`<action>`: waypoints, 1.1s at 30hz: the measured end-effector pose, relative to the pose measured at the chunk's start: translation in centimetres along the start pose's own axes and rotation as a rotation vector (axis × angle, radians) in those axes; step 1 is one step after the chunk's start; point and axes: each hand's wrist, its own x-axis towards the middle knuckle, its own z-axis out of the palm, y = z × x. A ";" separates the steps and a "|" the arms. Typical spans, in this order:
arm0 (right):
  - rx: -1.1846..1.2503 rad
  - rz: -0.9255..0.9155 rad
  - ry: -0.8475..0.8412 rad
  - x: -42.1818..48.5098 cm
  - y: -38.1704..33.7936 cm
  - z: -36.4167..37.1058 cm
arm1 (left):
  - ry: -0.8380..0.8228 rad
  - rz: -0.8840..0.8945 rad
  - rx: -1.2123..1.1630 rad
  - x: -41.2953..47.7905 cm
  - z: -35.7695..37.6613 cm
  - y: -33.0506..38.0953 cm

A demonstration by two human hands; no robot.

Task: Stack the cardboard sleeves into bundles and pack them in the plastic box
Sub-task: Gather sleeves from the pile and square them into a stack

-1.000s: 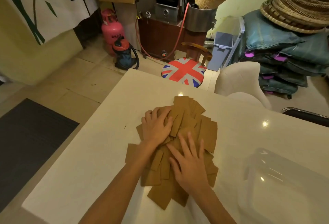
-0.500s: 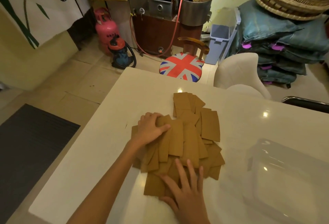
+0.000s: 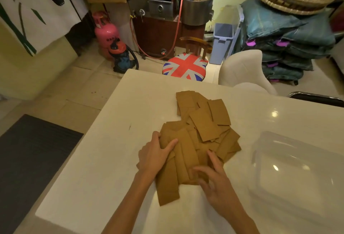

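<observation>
A loose heap of flat brown cardboard sleeves (image 3: 201, 131) lies spread on the white table (image 3: 111, 150). My left hand (image 3: 155, 154) rests on the heap's left edge, fingers apart and curled over the sleeves, thumb on top. My right hand (image 3: 214, 181) lies on the near right side of the heap, fingers spread and touching the sleeves. Neither hand has a sleeve lifted off the table. A clear plastic box (image 3: 296, 174) stands empty on the table to the right of the heap.
Beyond the table's far edge stand a stool with a Union Jack cushion (image 3: 185, 66) and a white chair (image 3: 243, 68). A dark chair back (image 3: 316, 97) shows at the far right. A dark floor mat (image 3: 33, 159) lies left of the table.
Both hands have drawn toward me and pressed inward, sliding the sleeves into a tighter, nearer heap. The camera has tipped slightly.
</observation>
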 end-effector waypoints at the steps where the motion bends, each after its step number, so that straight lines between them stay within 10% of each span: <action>1: 0.065 0.086 0.110 0.0 -0.7 -0.6 | 0.027 -0.020 0.005 -0.3 0.0 0.1; 12: 0.437 0.500 0.184 2.9 -4.5 1.4 | 0.184 -0.076 -0.098 -2.2 2.0 1.3; 20: 0.361 0.492 0.174 4.4 -3.8 1.2 | 0.425 0.150 -0.035 -1.1 4.0 0.8; 24: 0.366 0.477 0.219 4.5 -3.2 1.3 | 0.226 0.319 -0.029 1.3 4.1 0.9; 33: 0.391 0.381 0.159 2.8 -2.9 1.5 | 0.290 0.193 -0.131 -0.7 3.3 0.9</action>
